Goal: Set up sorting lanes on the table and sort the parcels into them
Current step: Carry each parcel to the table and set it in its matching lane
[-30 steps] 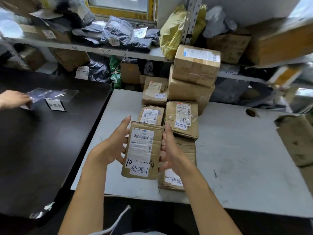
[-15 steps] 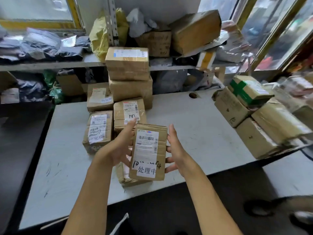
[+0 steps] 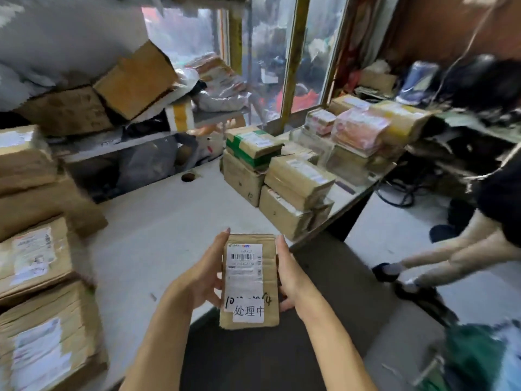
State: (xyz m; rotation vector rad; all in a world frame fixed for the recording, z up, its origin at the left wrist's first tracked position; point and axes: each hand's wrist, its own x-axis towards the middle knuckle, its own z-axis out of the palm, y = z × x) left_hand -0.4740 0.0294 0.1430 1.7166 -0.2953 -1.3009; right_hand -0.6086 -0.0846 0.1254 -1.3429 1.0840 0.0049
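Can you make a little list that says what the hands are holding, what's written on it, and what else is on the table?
held thing: small cardboard parcel, upright, off the table
left hand: grips the parcel's left edge
right hand: grips the parcel's right edge
on the parcel: barcode label; white sticker reading 处理中
table: pale, with a round hole
right pile: stacked boxes, the top one with green tape
left pile: labelled boxes
nearby: another person bending, at right
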